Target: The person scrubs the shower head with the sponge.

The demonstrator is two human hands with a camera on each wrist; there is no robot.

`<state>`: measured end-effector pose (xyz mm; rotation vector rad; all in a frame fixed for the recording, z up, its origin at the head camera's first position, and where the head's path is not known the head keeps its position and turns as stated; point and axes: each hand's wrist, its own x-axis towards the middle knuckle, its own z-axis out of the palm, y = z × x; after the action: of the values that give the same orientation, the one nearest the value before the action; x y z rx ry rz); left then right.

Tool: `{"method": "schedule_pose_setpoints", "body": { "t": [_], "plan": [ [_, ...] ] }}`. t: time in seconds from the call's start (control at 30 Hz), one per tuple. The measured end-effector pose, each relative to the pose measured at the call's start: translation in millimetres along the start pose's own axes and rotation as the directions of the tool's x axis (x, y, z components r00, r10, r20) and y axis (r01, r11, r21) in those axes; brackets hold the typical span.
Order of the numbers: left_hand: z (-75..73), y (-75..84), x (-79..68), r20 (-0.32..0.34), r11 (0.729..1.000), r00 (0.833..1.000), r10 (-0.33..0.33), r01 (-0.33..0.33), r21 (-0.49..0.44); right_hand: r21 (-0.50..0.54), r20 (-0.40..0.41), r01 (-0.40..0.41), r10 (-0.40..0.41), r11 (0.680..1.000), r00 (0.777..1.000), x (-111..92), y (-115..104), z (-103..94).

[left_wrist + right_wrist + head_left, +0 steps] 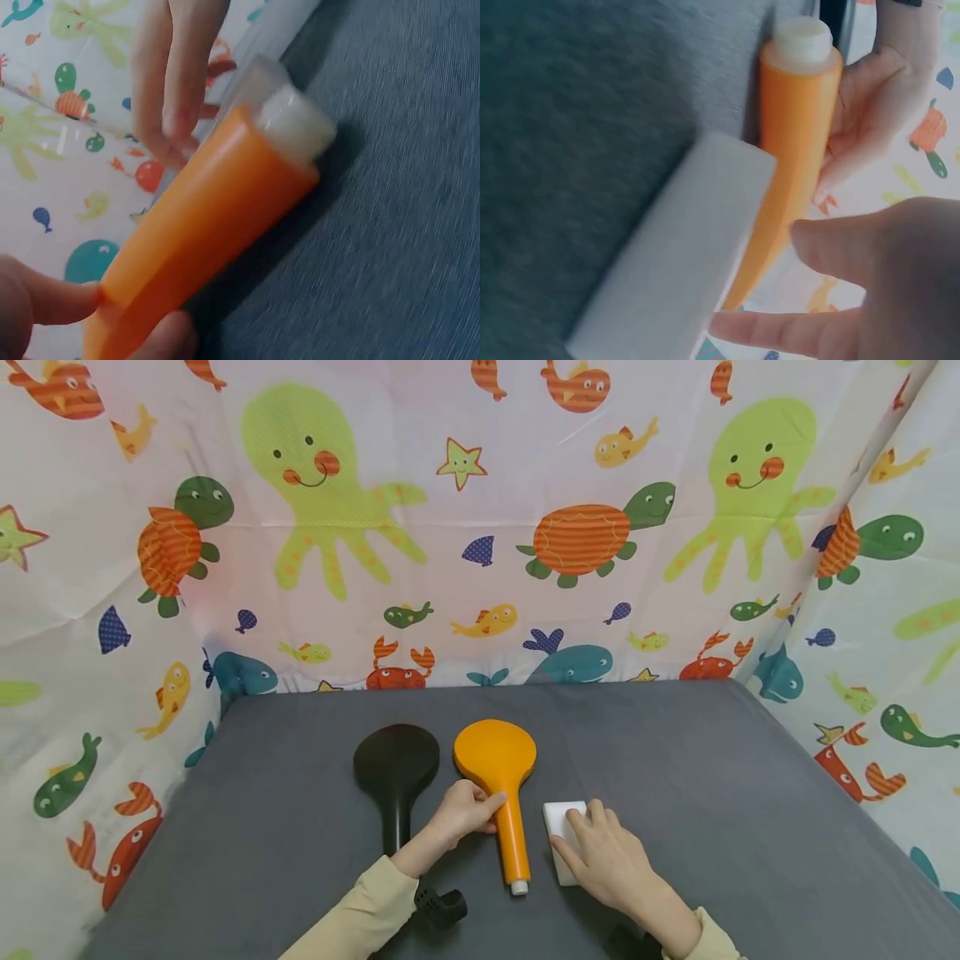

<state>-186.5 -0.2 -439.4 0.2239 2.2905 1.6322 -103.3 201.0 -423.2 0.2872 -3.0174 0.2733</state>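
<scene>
Plainly, a dark grey cloth-covered table (660,743) spreads beneath the fingers of both hands, reaching well beyond them to left, front and right. Pale cloth (450,593) printed with cartoon sea creatures rises as a backdrop at the far left, runs straight across beyond the fingertips, and turns along the right side.

Leftmost on the table, a black paddle (396,760) sits just left of the left fingers, its round head farther from the person than they are, its handle running back towards the person and partly hidden by the left forearm. A black wrist device (442,907) shows beside the cream left sleeve (367,897).

Next, the left hand (461,810) pinches the orange paddle (495,752) by its handle, thumb on top. Its long axis runs away from the person: the round head points outward, leaning slightly left, beyond the fingers; the white-tipped end points back towards the person. Whether it is lifted, I cannot tell.

Just right of that handle lies a white rectangular block (556,822), its long axis nearly matching. The right hand (607,856) reaches over its right side, fingers extended and touching it, ungripped.
</scene>
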Motion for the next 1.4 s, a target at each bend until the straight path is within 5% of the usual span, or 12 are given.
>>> {"method": "schedule_pose_setpoints", "body": {
  "t": [0.2, 0.37, 0.43, 0.5, 0.67, 0.87, 1.03, 1.4],
  "plan": [
    [-25.7, 5.7, -11.0, 0.005, 0.968, 0.989, 0.146, -0.144, 0.205, 0.003, 0.014, 0.006, -0.006, 1.000, 1.000, 7, -4, -8.3],
    [-64.7, 13.0, -29.1, -0.140, 0.914, 0.926, 0.350, -0.305, 0.267, 0.004, 0.013, -0.024, 0.024, 1.000, 1.000, 11, -4, -15.3],
    [-83.4, 12.2, -37.6, -0.213, 0.902, 0.898, 0.385, -0.317, 0.294, -0.004, 0.022, -0.048, 0.048, 0.999, 0.999, 11, -3, -16.5],
    [-101.4, 7.8, -46.1, -0.274, 0.907, 0.887, 0.371, -0.283, 0.312, -0.007, 0.036, -0.065, 0.065, 0.998, 0.997, 12, -3, -16.6],
    [-128.8, -13.4, -66.1, -0.325, 0.931, 0.921, 0.215, -0.093, 0.354, 0.011, 0.096, -0.092, 0.090, 0.996, 0.991, 12, -6, -14.4],
    [-128.1, -38.0, -71.6, -0.198, 0.971, 0.979, 0.045, 0.003, 0.239, 0.048, 0.187, -0.135, 0.124, 0.990, 0.974, 19, -13, -7.7],
    [-116.9, -42.1, -66.9, -0.151, 0.997, 0.989, -0.001, 0.014, 0.082, 0.068, 0.239, -0.159, 0.139, 0.985, 0.961, 21, -13, -0.1],
    [-111.9, -45.2, -58.5, -0.110, 0.995, 0.990, -0.083, 0.076, -0.068, 0.070, 0.115, -0.031, 0.023, 0.997, 0.993, 16, -15, 11.4]
  ]
}}
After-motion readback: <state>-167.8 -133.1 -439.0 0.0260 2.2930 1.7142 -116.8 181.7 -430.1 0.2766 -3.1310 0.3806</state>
